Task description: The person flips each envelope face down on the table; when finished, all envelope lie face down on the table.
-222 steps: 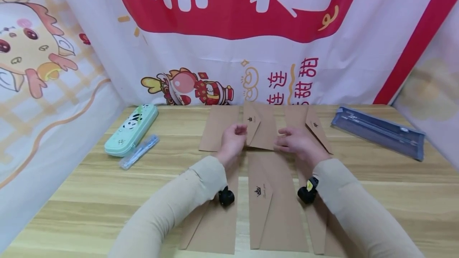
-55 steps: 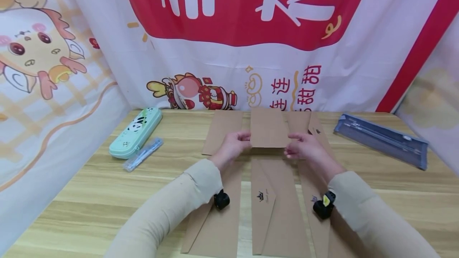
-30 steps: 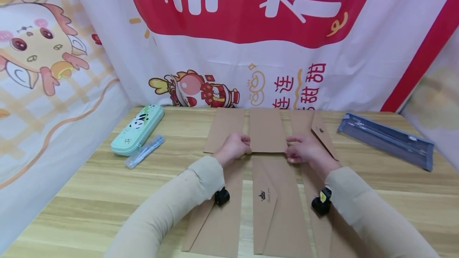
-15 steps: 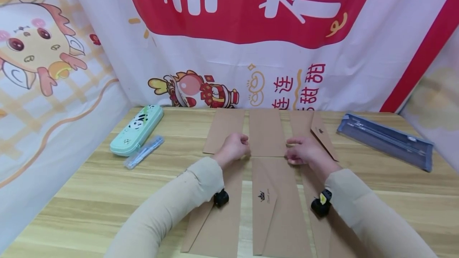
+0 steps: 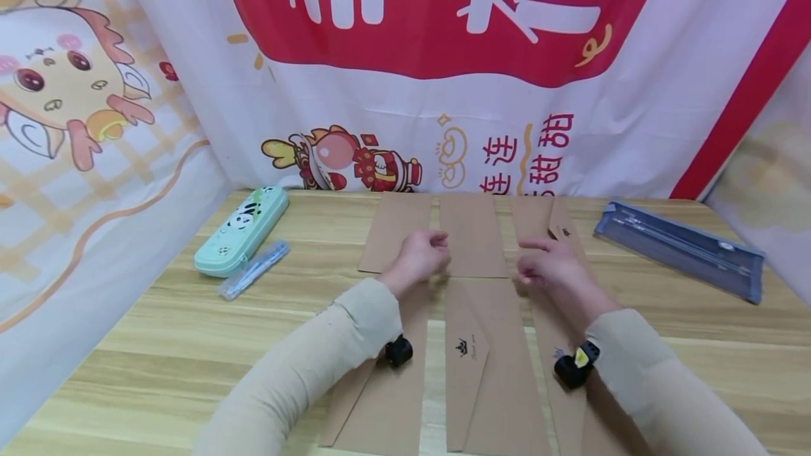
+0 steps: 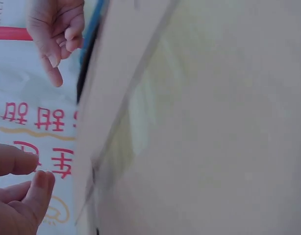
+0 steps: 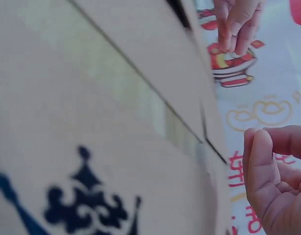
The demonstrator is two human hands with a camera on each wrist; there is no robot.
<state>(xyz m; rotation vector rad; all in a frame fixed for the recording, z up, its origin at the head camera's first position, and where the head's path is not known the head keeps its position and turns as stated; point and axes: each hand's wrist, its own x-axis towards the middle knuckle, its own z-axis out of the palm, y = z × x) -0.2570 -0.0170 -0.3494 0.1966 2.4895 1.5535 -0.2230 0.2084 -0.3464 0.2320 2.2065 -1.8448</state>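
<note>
Six-piece layout aside, the middle back envelope [image 5: 472,231], brown paper, lies plain side up on the table. My left hand [image 5: 421,257] hovers over its left edge, fingers loosely bent and holding nothing. Just beyond its right edge is my right hand [image 5: 551,266], also without anything in its grasp, over the right back envelope [image 5: 531,217]. That envelope has its flap up with a crown print; the left back envelope [image 5: 399,227] is plain side up. In the right wrist view, thumb and forefinger of the right hand [image 7: 268,176] come close together with nothing between them.
Nearer me lie the front left envelope [image 5: 393,400], front middle envelope [image 5: 507,371] and front right envelope [image 5: 564,407], flaps showing. A mint panda pencil case [image 5: 243,231] and clear plastic sleeve [image 5: 253,271] sit left; a blue zip pouch [image 5: 681,252] sits right. Printed cloth [image 5: 355,90] hangs behind.
The middle back envelope, crown flap up at first, has been turned plain side up, lowered flat and let go. Both hands have just come away from its near corners.
</note>
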